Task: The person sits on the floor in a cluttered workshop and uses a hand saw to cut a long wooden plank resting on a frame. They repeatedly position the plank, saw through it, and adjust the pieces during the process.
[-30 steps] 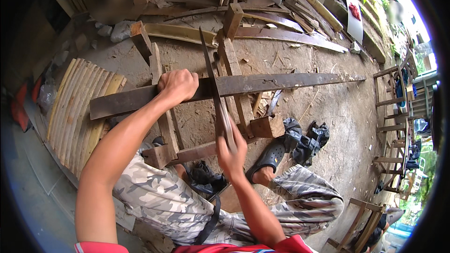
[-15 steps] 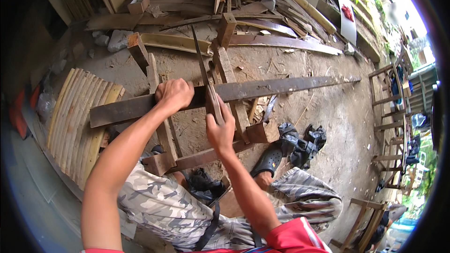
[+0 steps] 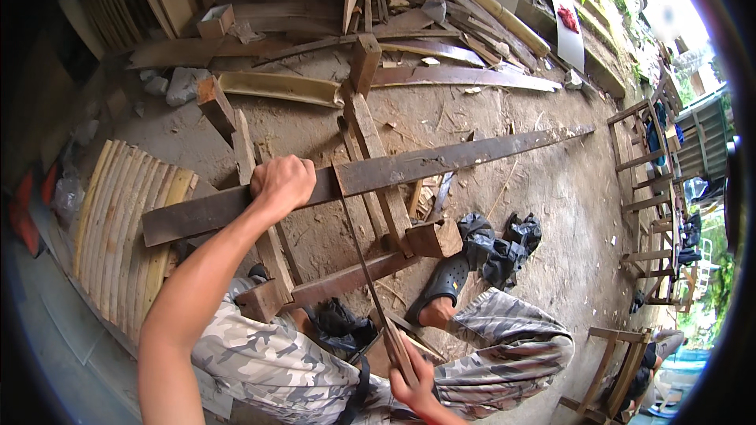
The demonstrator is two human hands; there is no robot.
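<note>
A long dark wooden plank (image 3: 441, 159) lies crosswise over a low wooden frame (image 3: 392, 216) with upright legs. My left hand (image 3: 282, 182) is closed in a fist and presses on the plank's left part, gripping its edge. In my right hand (image 3: 417, 387), a handsaw (image 3: 361, 256) is held by its handle, low near my lap. The saw's thin blade slants up from there, and its far end meets the plank just right of my left hand. Part of the right hand is blurred.
Stacked pale slats (image 3: 126, 228) lie at the left. Scrap boards (image 3: 465, 77) and a bamboo pole (image 3: 504, 4) are piled at the back. Black plastic bags (image 3: 504, 248) sit beside my dark clog (image 3: 442, 287). Wooden frames (image 3: 642, 205) stand along the right.
My right hand has pulled the saw back toward my lap, so the blade's far end is now at the plank. The left hand stays on the plank; the view has shifted slightly.
</note>
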